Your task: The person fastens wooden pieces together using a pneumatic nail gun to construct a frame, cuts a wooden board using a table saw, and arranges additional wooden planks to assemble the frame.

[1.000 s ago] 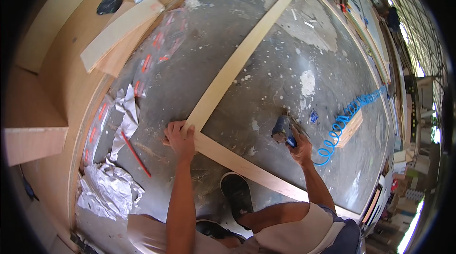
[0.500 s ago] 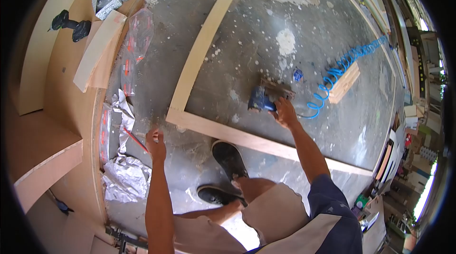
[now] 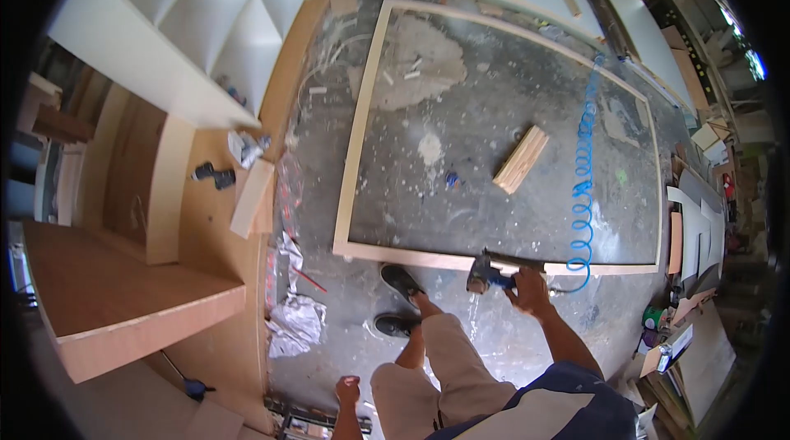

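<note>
Blue tool (image 3: 487, 275) partly behind right hand (image 3: 531, 292)

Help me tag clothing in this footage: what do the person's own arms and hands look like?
The left hand and right hand are ungloved, with no watch visible. On the right side, a short navy sleeve leaves the forearm bare; the left sleeve is out of view.

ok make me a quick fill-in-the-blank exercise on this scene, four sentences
1. The tool is gripped in the person's ____ hand.
2. The coiled hose is coloured ____.
3. Seen from above, the stack of wood strips lies ____, not outside, the wooden frame.
4. The frame has four sides and the overall shape of a ____.

Missing words: right; blue; inside; rectangle.
</note>
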Motion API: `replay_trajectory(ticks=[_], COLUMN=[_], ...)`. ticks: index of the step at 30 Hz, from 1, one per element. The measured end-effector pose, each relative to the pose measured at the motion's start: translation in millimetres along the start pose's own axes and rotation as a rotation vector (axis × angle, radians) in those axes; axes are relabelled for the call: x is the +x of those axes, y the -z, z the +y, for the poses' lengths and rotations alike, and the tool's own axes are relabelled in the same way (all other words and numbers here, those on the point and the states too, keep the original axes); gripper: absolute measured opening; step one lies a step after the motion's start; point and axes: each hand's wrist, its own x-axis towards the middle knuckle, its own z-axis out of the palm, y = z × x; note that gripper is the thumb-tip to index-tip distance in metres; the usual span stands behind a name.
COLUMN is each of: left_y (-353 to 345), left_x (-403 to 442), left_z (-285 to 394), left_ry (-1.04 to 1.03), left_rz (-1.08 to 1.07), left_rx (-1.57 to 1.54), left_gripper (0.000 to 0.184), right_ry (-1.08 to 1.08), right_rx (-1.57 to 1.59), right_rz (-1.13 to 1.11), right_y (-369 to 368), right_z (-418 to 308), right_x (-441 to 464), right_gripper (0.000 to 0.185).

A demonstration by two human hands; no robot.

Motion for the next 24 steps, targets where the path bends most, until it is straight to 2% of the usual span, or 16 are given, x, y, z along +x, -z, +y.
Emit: replay_trajectory(ticks=[2, 6, 8, 13, 14, 18, 20, 22, 23, 24], left_y=[-4.8, 11.2, 10.1, 21.4, 18.1, -12.4, -38.3, -69.9, -79.4, -115.6], left_x=[-11.0, -38.2, -39.6, -42.2, -41.4, -34.3, -13.2, -40.5, -51.5, -93.2], left_z=[8.2, 105.3, 141.2, 209.8, 214.2, 205.9, 181.5, 185.4, 190.8, 216.3], left_ry=[0.079, -0.051, -0.145, -0.309, -0.266, -0.214, -0.333, -0.181, -0.019, -0.072], left_rz=[-0.045, -0.081, -0.074, -0.019, -0.013, 0.057, -0.005, -0.265, -0.507, -0.111], left_rx=[-0.133, -0.101, -0.283, -0.327, -0.393, -0.192, 0.121, -0.288, -0.700, -0.354], left_gripper=[0.012, 0.015, 0.015, 0.008, 0.009, 0.011, 0.012, 0.010, 0.011, 0.013], right_ry=[-0.102, -0.161, -0.184, -0.338, -0.370, -0.448, -0.460, -0.502, -0.528, -0.553], right_rx=[0.044, 0.049, 0.019, -0.070, -0.067, -0.030, 0.014, 0.071, 0.098, 0.122], right_rz=[-0.035, -0.030, -0.052, -0.151, -0.182, -0.133, -0.066, -0.063, -0.055, -0.043], right_y=[40.8, 99.7, 105.9, 113.0, 110.8, 105.9, 105.0, 108.5, 111.5, 113.5], right_z=[1.2, 16.9, 33.7, 77.8, 92.3, 146.8, 177.3, 212.8, 224.8, 237.8], right_x=[-53.3, -138.5, -164.4, -209.4, -218.5, -248.6, -266.1, -282.8, -288.9, -293.1], right_gripper=[0.032, 0.035, 0.035, 0.039, 0.041, 0.044, 0.045, 0.046, 0.047, 0.047])
